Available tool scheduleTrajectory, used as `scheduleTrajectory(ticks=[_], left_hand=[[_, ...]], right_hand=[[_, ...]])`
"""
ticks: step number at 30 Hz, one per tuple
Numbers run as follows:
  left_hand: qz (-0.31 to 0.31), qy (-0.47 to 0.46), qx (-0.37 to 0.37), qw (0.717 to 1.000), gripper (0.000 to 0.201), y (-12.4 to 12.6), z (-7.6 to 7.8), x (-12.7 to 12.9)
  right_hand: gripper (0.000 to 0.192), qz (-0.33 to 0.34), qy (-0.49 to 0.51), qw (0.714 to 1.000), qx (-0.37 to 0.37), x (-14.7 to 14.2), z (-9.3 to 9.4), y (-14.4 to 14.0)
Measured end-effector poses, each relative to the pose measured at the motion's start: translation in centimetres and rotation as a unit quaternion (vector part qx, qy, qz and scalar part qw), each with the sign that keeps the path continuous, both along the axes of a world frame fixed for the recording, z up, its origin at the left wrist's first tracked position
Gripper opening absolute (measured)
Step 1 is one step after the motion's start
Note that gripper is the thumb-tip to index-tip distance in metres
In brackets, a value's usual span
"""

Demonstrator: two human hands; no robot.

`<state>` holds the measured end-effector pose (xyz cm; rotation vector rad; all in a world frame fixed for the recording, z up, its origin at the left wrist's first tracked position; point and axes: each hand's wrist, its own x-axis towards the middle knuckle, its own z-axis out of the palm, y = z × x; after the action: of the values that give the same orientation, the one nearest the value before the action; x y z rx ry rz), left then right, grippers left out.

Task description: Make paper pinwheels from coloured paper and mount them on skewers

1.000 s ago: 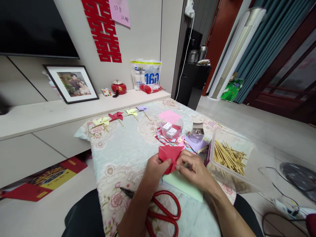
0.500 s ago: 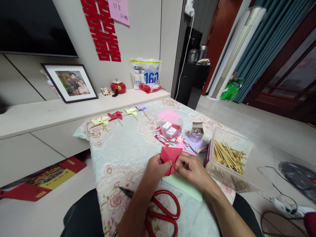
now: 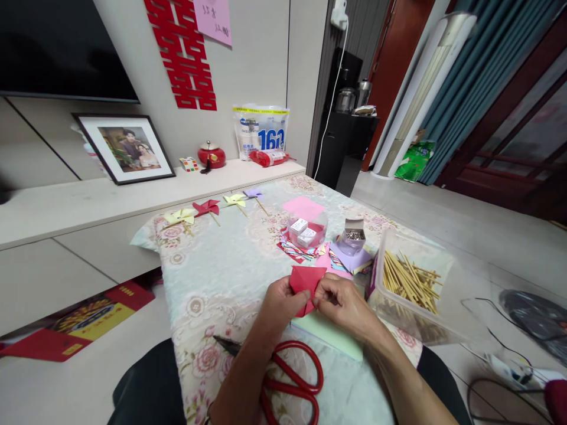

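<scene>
A piece of red paper point(image 3: 308, 280), cut and partly folded, is held up between both hands over the near part of the table. My left hand point(image 3: 283, 298) grips it from the left, thumb pressed on its front. At its right edge my right hand point(image 3: 339, 298) pinches the paper with thumb and fingers; the fingertips are partly hidden. Beneath the hands lies a stack of pale green paper point(image 3: 330, 337). Red-handled scissors point(image 3: 295, 378) rest on the tablecloth, partly covered by my left forearm.
Finished paper pinwheels point(image 3: 207, 208) lie along the far left edge. Beyond my hands stand a clear round container point(image 3: 316, 236) with small white boxes and an open box of pins point(image 3: 354, 235). On the right is a plastic bin point(image 3: 376, 277) of wooden sticks point(image 3: 410, 280).
The top of the red paper has tipped slightly and sits a little lower. Both hands stay in nearly the same place, still holding it.
</scene>
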<state>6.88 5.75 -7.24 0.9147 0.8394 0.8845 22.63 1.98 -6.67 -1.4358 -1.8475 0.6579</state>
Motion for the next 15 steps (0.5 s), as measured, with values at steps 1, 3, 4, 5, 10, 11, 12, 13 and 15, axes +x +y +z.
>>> scheduleTrajectory(ticks=[1,3,4,5,10,11,12,13,15], left_hand=[[0.001,-0.001,0.001,1.000,0.013,0.00,-0.04,0.01],[0.005,0.001,0.004,1.000,0.013,-0.03,-0.13,0.01],[0.005,0.004,0.005,1.000,0.013,-0.05,-0.17,0.01],[0.005,0.006,0.007,1.000,0.012,-0.06,-0.22,0.00],[0.001,0.016,0.010,1.000,0.011,-0.01,-0.42,0.05],[0.000,0.015,0.009,1.000,0.012,0.02,-0.49,0.08],[0.000,0.013,0.009,1.000,0.012,0.06,-0.57,0.12],[-0.002,0.011,0.009,1.000,0.013,0.09,-0.66,0.15],[-0.002,0.013,0.010,1.000,0.012,0.17,-0.84,0.21]], right_hand=[[0.016,0.000,-0.001,1.000,0.000,0.00,0.02,-0.02],[0.017,0.000,-0.003,1.000,0.000,0.00,0.03,-0.04],[0.017,0.000,-0.004,1.000,0.000,0.01,0.01,-0.04],[0.017,-0.001,-0.004,1.000,-0.001,0.01,-0.02,-0.05],[0.017,-0.004,-0.003,1.000,-0.006,0.04,-0.05,-0.07],[0.018,-0.004,-0.003,1.000,-0.007,0.04,-0.02,-0.08],[0.018,-0.004,-0.003,1.000,-0.008,0.04,0.01,-0.08],[0.018,-0.004,-0.003,1.000,-0.010,0.04,0.03,-0.07],[0.018,-0.004,-0.002,1.000,-0.013,0.02,0.02,-0.04]])
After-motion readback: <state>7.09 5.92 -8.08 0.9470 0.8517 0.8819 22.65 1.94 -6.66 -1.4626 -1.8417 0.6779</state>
